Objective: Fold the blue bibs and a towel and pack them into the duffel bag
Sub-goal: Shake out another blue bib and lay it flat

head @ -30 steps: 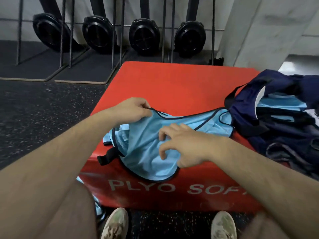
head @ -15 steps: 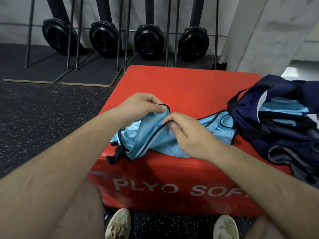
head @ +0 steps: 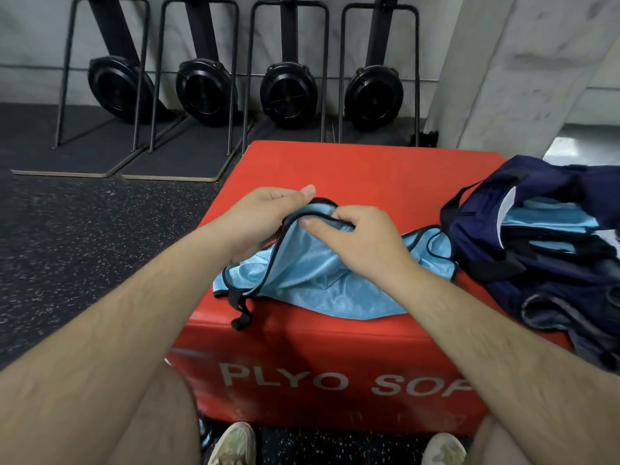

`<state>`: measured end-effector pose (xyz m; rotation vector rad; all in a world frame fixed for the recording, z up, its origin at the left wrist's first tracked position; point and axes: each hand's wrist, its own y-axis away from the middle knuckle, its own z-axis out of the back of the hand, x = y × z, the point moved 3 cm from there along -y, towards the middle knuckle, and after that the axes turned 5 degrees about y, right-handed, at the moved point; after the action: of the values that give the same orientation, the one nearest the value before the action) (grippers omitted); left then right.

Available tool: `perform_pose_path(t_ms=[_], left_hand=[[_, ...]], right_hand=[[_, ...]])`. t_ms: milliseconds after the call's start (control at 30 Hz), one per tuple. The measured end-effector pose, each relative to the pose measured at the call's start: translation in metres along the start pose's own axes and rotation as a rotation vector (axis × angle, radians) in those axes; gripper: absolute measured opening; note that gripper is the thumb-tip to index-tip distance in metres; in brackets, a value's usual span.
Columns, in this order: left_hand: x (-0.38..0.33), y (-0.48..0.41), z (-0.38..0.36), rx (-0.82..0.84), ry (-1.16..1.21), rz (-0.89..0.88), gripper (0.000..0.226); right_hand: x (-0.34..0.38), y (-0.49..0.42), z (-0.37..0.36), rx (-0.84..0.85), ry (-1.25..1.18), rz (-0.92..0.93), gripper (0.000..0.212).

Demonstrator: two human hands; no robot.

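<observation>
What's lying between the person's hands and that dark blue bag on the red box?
In the head view, the blue bib's far end stretches rightward to the duffel bag.

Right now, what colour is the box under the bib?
Red box with pale lettering, in the head view.

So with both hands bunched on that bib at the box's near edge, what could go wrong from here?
1. The blue bib already drapes over the red plyo box's front edge, its black strap dangling; it could slide off when released.
2. The left hand and right hand pinch the trim close together, so the fold may come out crooked.
3. The duffel bag overhangs the box's right side and might tip.
</observation>
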<state>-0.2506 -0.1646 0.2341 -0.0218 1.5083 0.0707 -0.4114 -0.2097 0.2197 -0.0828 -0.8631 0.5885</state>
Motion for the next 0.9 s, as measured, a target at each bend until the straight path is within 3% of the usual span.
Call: perform_pose_path(t_ms=[200, 333, 433, 500, 600, 900], left_hand=[[-0.005, -0.001, 0.002, 0.079, 0.011, 0.012, 0.063], [-0.006, 0.004, 0.003, 0.151, -0.15, -0.107, 0.02], [-0.005, 0.006, 0.007, 0.14, -0.327, -0.17, 0.016], [-0.006, 0.006, 0.01, 0.112, -0.417, -0.208, 0.018], [-0.008, 0.008, 0.015, 0.041, -0.403, -0.222, 0.022], [-0.011, 0.008, 0.031, -0.141, -0.165, -0.178, 0.023]], right_hand=[[0.0, -0.006, 0.005, -0.049, -0.045, -0.089, 0.067], [-0.002, -0.008, 0.004, -0.096, -0.004, -0.071, 0.062], [-0.003, -0.009, 0.003, -0.137, 0.024, 0.026, 0.037], [-0.001, -0.012, 0.002, -0.025, -0.048, 0.122, 0.041], [0.002, -0.014, 0.0, 0.122, -0.157, 0.142, 0.024], [-0.013, -0.022, 0.01, 0.153, -0.098, 0.115, 0.008]])
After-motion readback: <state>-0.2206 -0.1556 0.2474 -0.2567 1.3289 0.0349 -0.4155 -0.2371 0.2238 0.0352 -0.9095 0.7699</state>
